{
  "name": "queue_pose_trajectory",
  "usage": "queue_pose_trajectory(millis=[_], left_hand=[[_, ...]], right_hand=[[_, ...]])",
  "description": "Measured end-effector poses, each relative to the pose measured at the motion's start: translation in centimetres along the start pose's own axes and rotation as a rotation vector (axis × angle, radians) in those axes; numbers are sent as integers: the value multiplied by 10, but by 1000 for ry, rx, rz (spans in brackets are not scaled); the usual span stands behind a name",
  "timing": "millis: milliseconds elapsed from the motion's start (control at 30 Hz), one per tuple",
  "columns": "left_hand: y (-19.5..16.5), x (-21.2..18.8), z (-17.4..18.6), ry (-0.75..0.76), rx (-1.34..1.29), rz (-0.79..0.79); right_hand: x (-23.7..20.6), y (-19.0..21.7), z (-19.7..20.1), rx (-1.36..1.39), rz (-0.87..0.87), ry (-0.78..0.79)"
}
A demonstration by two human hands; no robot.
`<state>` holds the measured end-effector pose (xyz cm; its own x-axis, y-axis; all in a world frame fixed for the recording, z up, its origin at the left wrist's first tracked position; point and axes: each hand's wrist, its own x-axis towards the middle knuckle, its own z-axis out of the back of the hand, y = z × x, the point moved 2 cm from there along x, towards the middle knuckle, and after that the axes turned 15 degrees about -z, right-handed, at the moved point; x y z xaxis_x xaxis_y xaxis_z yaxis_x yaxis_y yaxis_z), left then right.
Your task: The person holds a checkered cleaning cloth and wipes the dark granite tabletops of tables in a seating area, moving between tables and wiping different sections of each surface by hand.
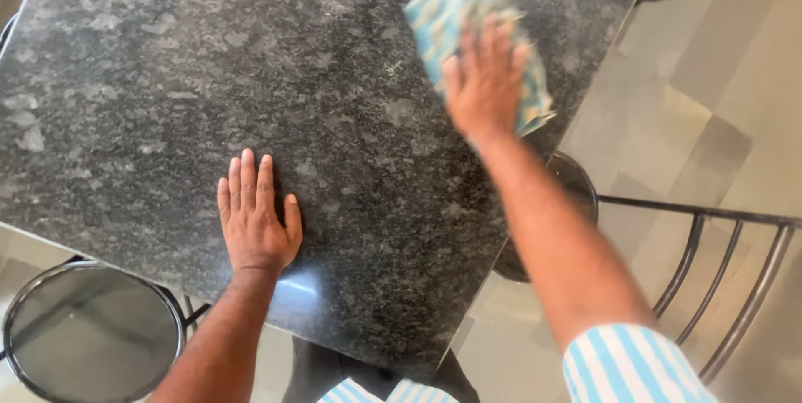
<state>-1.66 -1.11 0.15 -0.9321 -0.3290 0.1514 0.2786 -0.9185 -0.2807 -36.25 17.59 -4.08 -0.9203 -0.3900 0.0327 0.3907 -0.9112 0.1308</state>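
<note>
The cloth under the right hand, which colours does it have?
Light blue with pale yellow patches, cloth, head view.

The counter (209, 60) is dark grey to black stone, speckled all over with paler grey flecks. At two o'clock, the cloth (468, 10) is light blue with a pale yellow-cream pattern. At five o'clock, the sleeve (631, 365) has light blue and white stripes. The stool (88, 332) at seven o'clock is black-rimmed with a glossy dark grey seat. The floor (718, 60) is in beige and grey tiles.
</note>
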Motion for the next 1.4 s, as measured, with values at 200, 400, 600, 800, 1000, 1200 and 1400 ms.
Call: queue_pose_trajectory(millis=[200, 400, 600, 800, 1000, 1200, 1400], left_hand=[[-5, -2, 6, -3, 14, 10], [-5, 2, 9, -27, -18, 13], [1, -6, 3, -25, -16, 19], [-3, -18, 0, -7, -25, 40], [-9, -13, 9, -26, -22, 42], [-11, -16, 14, -25, -21, 26], [-4, -24, 10, -15, -42, 22]], right_hand=[[-177, 80, 40, 232, 503, 206], [-153, -3, 52, 221, 324, 226], [2, -43, 24, 75, -115, -112], [83, 43, 10, 16, -174, 112], [-26, 139, 10, -46, 426, 179], [-110, 74, 43, 174, 691, 352], [-64, 30, 37, 143, -40, -54]])
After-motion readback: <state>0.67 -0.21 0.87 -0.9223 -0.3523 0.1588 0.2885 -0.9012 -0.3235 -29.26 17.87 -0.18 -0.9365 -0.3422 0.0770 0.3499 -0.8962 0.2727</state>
